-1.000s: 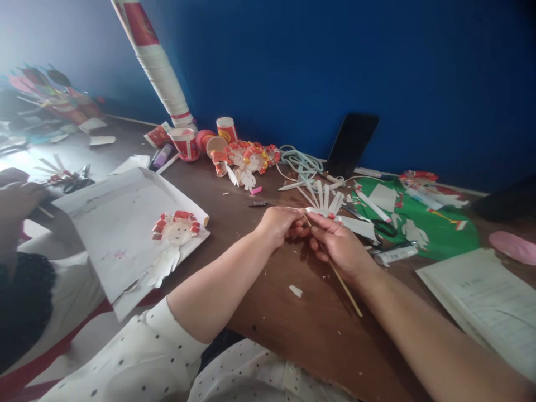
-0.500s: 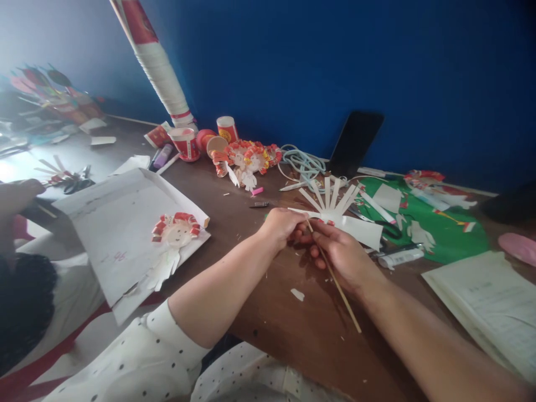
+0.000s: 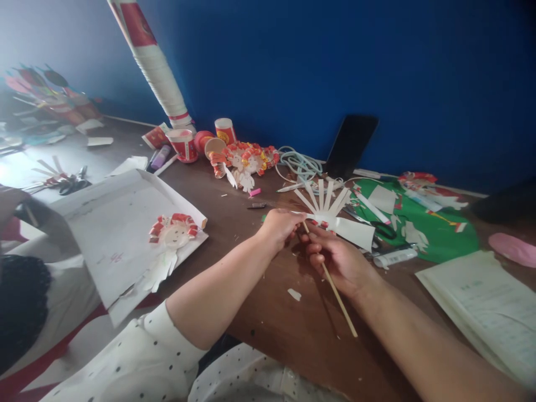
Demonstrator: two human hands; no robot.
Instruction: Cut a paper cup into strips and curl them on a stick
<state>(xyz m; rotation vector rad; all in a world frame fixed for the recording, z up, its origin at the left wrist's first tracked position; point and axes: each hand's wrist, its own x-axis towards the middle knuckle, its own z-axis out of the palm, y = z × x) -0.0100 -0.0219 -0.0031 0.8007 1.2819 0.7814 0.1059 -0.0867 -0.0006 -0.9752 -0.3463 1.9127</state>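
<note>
My left hand (image 3: 280, 228) pinches the near edge of a white paper cutout (image 3: 354, 230), whose upper edge is cut into a fan of several narrow strips. A few small red rolled bits show at its lower left. In the fingers of my right hand (image 3: 341, 258) lies a thin wooden stick (image 3: 340, 301), slanting down toward me. Its upper end meets the paper by my left fingertips. Just what the fingertips press on there is partly hidden.
A finished paper doll (image 3: 173, 234) lies on a white envelope (image 3: 100, 223) at left. Behind are paper cups (image 3: 183, 146), more paper dolls (image 3: 247, 159), a cable (image 3: 301, 163) and a black phone (image 3: 352, 146). A green sheet (image 3: 452, 240), a glue tube (image 3: 396, 257) and a notebook (image 3: 477, 296) are at right.
My right fingers have shifted slightly along the stick, with the lower fingers curling in. The paper stays in my left hand. The whole view has moved slightly.
</note>
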